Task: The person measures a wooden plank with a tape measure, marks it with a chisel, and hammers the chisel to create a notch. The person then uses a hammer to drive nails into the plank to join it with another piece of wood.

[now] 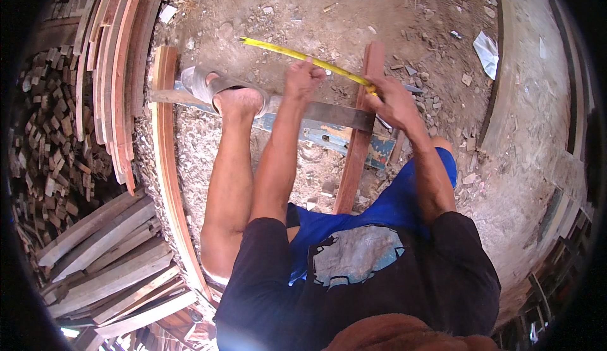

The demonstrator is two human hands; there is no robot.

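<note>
Two hands: both work one yellow tape measure, stretched slantwise over the dirt floor.
Far left: stacked offcuts and leaning planks wall that side in; their ends blur into the dark rim.
Lower left: grey boards fan out, cut off at the edge.
Curved plank: lies on edge along the floor, just left of the bare leg.
Foot: in a grey sandal, planted on the flat steel bar that crosses a blue beam.
Left hand: fist closed on the tape near its middle; the blade runs on past it up to the left, its tip free over the floor.
Red batten: stands across the bar, its lower end hidden behind the blue shorts.
Right hand: closed, pinching the tape's near end down on the batten; whether a case sits in the palm is hard to make out.
Open room: bare rubble-strewn floor above the tape and right of the batten.
Right: a pale concrete kerb bounds the floor; beyond it, clutter too dark to read.
</note>
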